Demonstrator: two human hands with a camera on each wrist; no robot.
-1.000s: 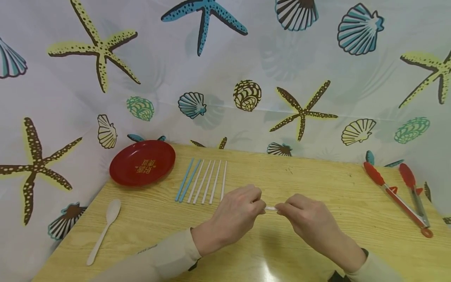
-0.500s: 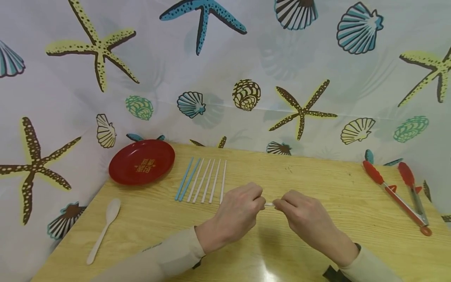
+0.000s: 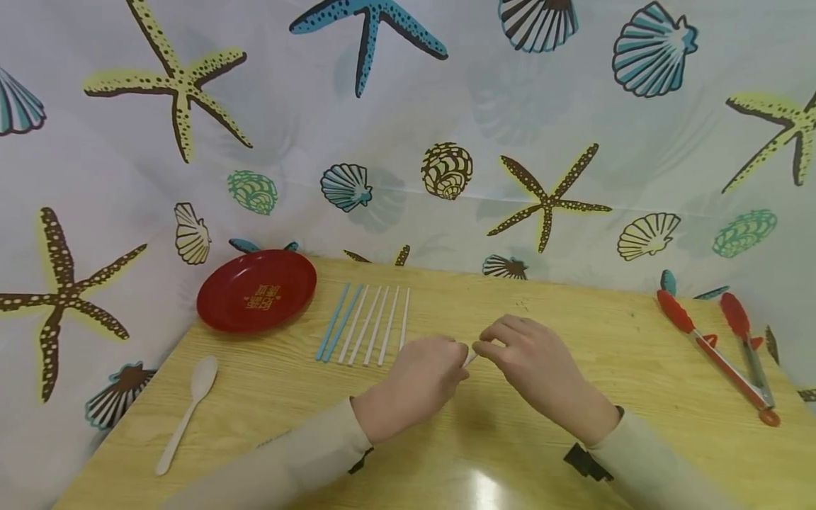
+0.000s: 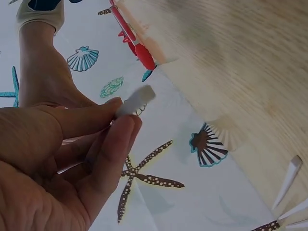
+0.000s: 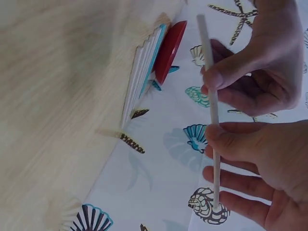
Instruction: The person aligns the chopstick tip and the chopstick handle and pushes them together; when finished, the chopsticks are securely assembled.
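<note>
Both hands hold one slim white chopstick (image 5: 215, 108) above the table. My left hand (image 3: 414, 386) pinches it between thumb and fingers; in the left wrist view a blunt white end (image 4: 139, 100) pokes out past the fingertips. My right hand (image 3: 535, 372) pinches the stick farther along, thumb in front, with its other fingers spread apart in the right wrist view. Only a short slanting piece shows in the head view, between the hands. Behind the left hand lie several white chopsticks (image 3: 370, 329) and two blue chopsticks (image 3: 339, 322), roughly side by side.
A red plate (image 3: 217, 312) with gold characters stands at the back left. A white spoon (image 3: 203, 379) lies nearer on the left. Tongs (image 3: 727, 366) with red tips lie spread at the far right. A patterned cloth (image 3: 395, 127) hangs behind the wooden table (image 3: 637, 354).
My right hand has risen and shifted left, and its fingers have loosened. The held chopstick has turned from nearly level to slanting in the head view. The left hand has moved only slightly.
</note>
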